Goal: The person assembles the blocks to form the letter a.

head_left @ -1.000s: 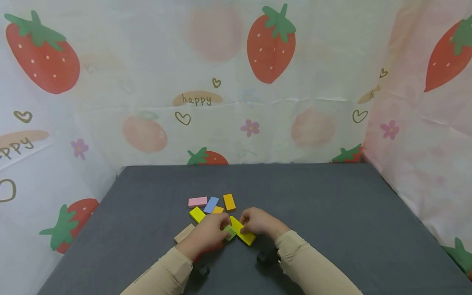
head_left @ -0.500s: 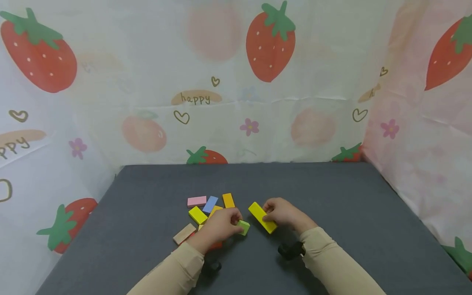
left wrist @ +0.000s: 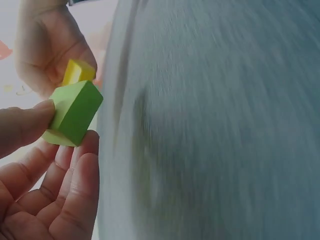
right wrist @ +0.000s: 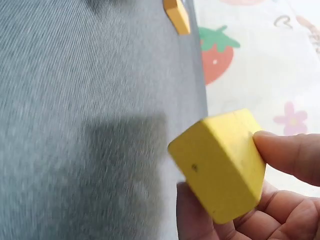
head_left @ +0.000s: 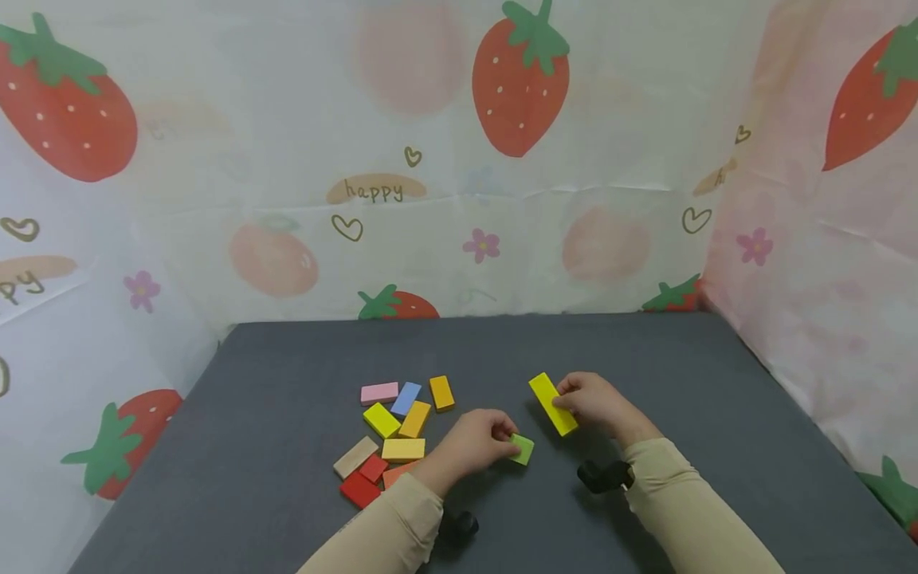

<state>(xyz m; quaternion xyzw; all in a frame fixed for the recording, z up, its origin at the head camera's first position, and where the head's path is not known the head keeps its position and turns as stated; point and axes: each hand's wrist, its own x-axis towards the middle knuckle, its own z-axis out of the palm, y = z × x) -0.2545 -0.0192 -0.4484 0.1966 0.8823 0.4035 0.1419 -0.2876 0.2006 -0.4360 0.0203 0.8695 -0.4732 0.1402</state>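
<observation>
A small green block (left wrist: 75, 112) is pinched between the thumb and fingers of my left hand (head_left: 475, 443), held above the dark cloth. My right hand (head_left: 597, 405) grips a long yellow block (head_left: 553, 404) near its middle, also raised, with its shadow on the cloth below in the right wrist view. The yellow block is tilted, its far end pointing up and left in the head view. A gap separates the two held blocks there. In the left wrist view the green block overlaps the yellow block (left wrist: 79, 71) behind it.
Left of my hands lie several loose blocks: a pink block (head_left: 379, 394), a blue block (head_left: 406, 399), an orange block (head_left: 441, 393), a tan block (head_left: 355, 458) and a red block (head_left: 359, 489) among them. A strawberry-print curtain (head_left: 459, 263) borders the dark tabletop (head_left: 645, 359).
Both hands have moved right with their blocks, away from the loose pile. The yellow block has also moved farther back and come apart from the green one. More of the pile is now visible.
</observation>
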